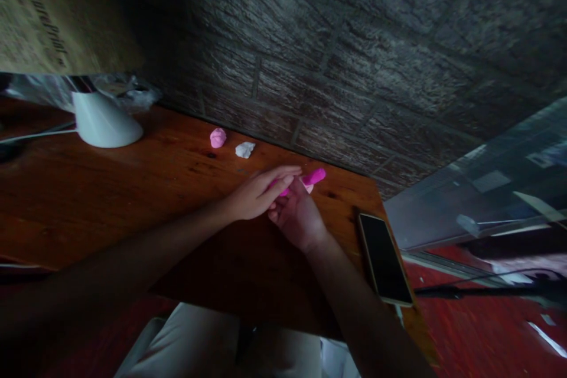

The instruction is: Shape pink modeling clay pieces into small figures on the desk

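Note:
My left hand (259, 192) lies flat, palm down, across my right hand (296, 215), with a roll of bright pink clay (314, 177) pressed between the two palms. The clay's rounded end sticks out to the right past the fingers. Both hands hover just above the wooden table (133, 189), near its far edge. The left fingers are stretched out and held together; the right fingers are mostly hidden under the clay.
A pale pink clay lump (217, 137) and a white lump (245, 149) sit by the brick wall. A white lamp base (104, 121) stands at far left. A dark phone (384, 260) lies at the table's right edge.

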Demonstrator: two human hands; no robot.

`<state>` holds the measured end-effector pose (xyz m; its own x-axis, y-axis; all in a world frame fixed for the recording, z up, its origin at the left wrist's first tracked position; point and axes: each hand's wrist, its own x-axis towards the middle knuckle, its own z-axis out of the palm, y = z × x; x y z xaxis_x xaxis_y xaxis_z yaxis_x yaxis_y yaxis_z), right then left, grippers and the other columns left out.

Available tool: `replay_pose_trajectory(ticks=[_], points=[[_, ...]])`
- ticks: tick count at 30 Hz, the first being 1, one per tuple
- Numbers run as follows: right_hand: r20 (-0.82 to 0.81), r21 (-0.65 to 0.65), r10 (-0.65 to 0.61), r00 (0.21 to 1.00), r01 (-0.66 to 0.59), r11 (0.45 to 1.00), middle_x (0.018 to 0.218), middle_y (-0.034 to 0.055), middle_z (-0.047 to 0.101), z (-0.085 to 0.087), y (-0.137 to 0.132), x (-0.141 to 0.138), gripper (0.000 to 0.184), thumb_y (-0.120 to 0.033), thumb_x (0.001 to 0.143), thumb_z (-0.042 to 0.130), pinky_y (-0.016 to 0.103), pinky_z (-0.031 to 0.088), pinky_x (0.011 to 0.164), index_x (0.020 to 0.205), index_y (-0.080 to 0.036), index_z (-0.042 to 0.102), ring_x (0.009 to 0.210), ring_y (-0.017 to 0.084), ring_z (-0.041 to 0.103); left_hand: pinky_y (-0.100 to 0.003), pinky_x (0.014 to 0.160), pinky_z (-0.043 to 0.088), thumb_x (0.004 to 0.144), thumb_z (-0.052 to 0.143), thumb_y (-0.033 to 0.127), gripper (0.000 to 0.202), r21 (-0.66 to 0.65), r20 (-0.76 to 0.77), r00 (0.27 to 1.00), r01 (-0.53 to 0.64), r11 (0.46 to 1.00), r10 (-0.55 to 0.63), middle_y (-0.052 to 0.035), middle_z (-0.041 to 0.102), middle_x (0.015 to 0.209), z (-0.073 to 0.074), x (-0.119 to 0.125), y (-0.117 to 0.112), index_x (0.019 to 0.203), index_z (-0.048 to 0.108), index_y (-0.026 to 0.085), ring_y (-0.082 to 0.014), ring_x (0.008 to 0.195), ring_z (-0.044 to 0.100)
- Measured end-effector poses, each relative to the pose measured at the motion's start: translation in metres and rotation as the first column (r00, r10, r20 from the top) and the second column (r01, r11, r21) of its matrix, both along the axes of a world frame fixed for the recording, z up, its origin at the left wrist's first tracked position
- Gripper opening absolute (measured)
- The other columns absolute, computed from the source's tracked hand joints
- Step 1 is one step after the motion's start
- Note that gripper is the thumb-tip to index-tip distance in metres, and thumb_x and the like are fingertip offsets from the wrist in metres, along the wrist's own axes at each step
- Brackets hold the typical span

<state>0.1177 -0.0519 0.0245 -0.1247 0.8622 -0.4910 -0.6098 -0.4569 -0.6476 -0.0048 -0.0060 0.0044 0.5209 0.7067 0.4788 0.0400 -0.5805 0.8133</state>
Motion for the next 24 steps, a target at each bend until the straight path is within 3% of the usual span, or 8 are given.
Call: replay_pose_trajectory(ticks=[6, 10, 13, 15, 17, 21, 24], points=[[0.002, 0.085, 0.011, 1.000, -0.011, 0.996, 0.059, -0.0057, 0.056, -0.005, -0.001, -0.001, 0.031, -0.046, 0.098, 0.051, 0.017, 0.039, 0.050, 0.081, -0.021, 0.057, 0.048, 0.006, 0.048, -0.038, 0.116, 0.041, 0.103, 0.042, 0.035, 0.041, 0.095, -0.079, 0.996, -0.038, 0.995, 0.045, -0.0118, 0.062, 0.141, 0.013, 0.002, -0.006, 0.138, 0.057, 0.019, -0.0220, 0.133, 0.057], [0.009, 0.127, 0.061, 0.998, -0.061, 0.990, 0.055, -0.0082, 0.052, -0.006, -0.003, -0.001, 0.022, -0.033, 0.087, 0.066, 0.014, 0.026, 0.041, 0.076, -0.019, 0.054, 0.041, 0.003, 0.039, -0.036, 0.108, 0.048, 0.104, 0.039, 0.037, 0.039, -0.009, 0.022, 0.994, -0.106, 0.994, 0.106, -0.0130, 0.064, 0.135, 0.022, 0.009, 0.006, 0.132, 0.058, 0.016, -0.0208, 0.123, 0.064], [0.055, 0.115, 0.104, 0.993, -0.110, 0.987, 0.064, -0.0043, 0.061, -0.008, -0.005, -0.002, 0.015, -0.023, 0.078, 0.071, 0.012, 0.027, 0.041, 0.078, -0.016, 0.057, 0.047, 0.003, 0.049, -0.033, 0.099, 0.052, 0.106, 0.033, 0.038, 0.039, -0.097, 0.130, 0.980, -0.140, 0.985, 0.152, -0.0127, 0.067, 0.127, 0.022, 0.017, 0.015, 0.121, 0.060, 0.015, -0.0182, 0.108, 0.070], [0.068, 0.116, 0.117, 0.991, -0.124, 0.985, 0.064, -0.0044, 0.061, -0.009, -0.005, -0.002, 0.018, -0.019, 0.072, 0.073, 0.011, 0.025, 0.040, 0.074, -0.016, 0.056, 0.049, 0.003, 0.050, -0.032, 0.096, 0.052, 0.105, 0.035, 0.042, 0.038, -0.094, 0.112, 0.982, -0.143, 0.985, 0.153, -0.0102, 0.069, 0.122, 0.020, 0.020, 0.018, 0.117, 0.061, 0.017, -0.0179, 0.106, 0.070], [0.044, 0.139, 0.121, 0.992, -0.126, 0.982, 0.057, -0.0074, 0.054, -0.008, -0.005, -0.002, 0.023, -0.017, 0.068, 0.075, 0.010, 0.019, 0.037, 0.068, -0.016, 0.052, 0.043, 0.001, 0.042, -0.030, 0.093, 0.052, 0.104, 0.036, 0.045, 0.038, -0.075, 0.060, 0.990, -0.125, 0.989, 0.130, -0.0085, 0.070, 0.116, 0.019, 0.021, 0.018, 0.113, 0.062, 0.019, -0.0182, 0.106, 0.070], [0.044, 0.129, 0.110, 0.993, -0.115, 0.985, 0.041, -0.0123, 0.032, -0.001, -0.005, 0.000, 0.029, -0.031, 0.081, 0.067, 0.014, 0.008, 0.033, 0.063, -0.018, 0.049, 0.033, 0.001, 0.018, -0.030, 0.088, 0.053, 0.103, 0.035, 0.049, 0.041, -0.062, -0.047, 0.995, -0.093, 0.994, 0.091, -0.0085, 0.071, 0.109, 0.019, 0.020, 0.026, 0.107, 0.063, 0.019, -0.0191, 0.103, 0.070], [0.048, 0.107, 0.091, 0.995, -0.095, 0.990, 0.035, -0.0119, 0.022, 0.006, -0.007, 0.000, 0.041, -0.038, 0.091, 0.055, 0.017, 0.006, 0.031, 0.056, -0.019, 0.045, 0.029, 0.003, 0.012, -0.031, 0.087, 0.053, 0.102, 0.037, 0.050, 0.041, -0.076, -0.102, 0.990, -0.105, 0.992, 0.097, -0.0103, 0.071, 0.113, 0.018, 0.023, 0.046, 0.107, 0.063, 0.018, -0.0201, 0.100, 0.070]])
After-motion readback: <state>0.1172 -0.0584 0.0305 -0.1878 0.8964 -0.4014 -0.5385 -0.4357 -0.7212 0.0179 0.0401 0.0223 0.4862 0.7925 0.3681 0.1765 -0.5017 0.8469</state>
